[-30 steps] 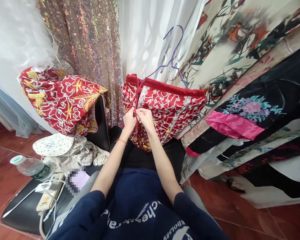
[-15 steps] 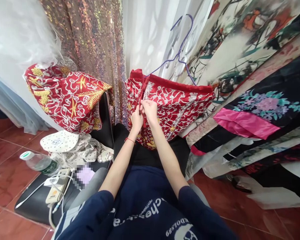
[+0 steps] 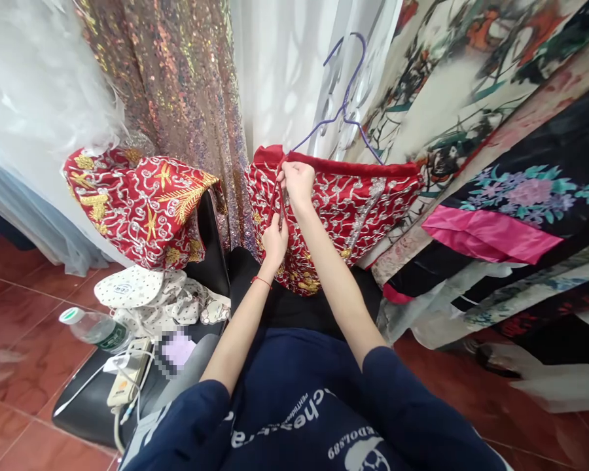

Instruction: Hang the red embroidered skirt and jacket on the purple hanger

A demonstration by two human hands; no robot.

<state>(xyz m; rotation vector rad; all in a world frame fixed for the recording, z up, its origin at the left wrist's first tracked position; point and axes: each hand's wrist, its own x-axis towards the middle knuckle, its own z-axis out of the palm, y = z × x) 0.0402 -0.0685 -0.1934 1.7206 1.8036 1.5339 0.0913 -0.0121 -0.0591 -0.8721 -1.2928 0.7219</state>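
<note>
A white curtain [image 3: 275, 78] hangs behind the held garment [image 3: 343, 203], red tiles [image 3: 19, 340] below.

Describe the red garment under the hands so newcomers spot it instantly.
Find the white curtain, top centre. Below it, a purple hanger rises above the red garment. Its plain red top band and the left hand and right hand at its front set it apart from the red piece at left.

Left forearm [image 3: 240, 327] aimed 1 o'clock, right forearm [image 3: 341, 281] 11. Right hand [image 3: 298, 184] pinching, 1 o'clock of left hand [image 3: 275, 247]; left fingers [image 3: 275, 226] point 12.
</note>
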